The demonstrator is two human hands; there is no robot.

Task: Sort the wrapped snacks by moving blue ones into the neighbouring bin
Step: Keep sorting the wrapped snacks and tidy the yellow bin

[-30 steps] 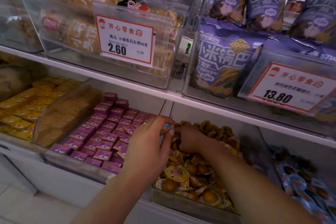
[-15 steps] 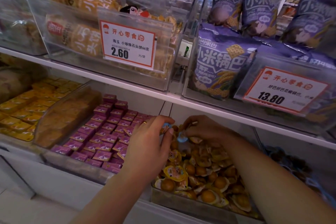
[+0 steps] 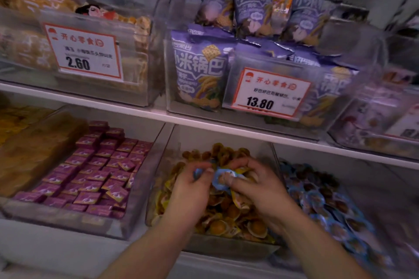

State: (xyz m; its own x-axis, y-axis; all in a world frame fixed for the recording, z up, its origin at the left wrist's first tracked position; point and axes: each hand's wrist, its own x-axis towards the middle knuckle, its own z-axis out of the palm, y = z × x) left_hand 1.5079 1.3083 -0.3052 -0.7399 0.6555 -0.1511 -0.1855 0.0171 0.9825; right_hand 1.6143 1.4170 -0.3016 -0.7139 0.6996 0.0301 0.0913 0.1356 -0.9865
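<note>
A clear bin on the lower shelf holds a heap of yellow-wrapped snacks. Both hands are over it. My left hand pinches a small blue-wrapped snack at its fingertips. My right hand grips a larger blue-wrapped snack between thumb and fingers, together with a bit of yellow wrapper. The neighbouring bin on the right is filled with blue-wrapped snacks. The picture is blurred by motion.
Left of the yellow bin stands a bin of purple boxed sweets. The white shelf edge runs just above the hands. Above it sit clear bins with purple snack bags and price cards.
The view has swung right and down. My right hand has lifted a blue-wrapped snack out of the yellow heap and drawn it toward my left hand, which still holds its own blue piece.
</note>
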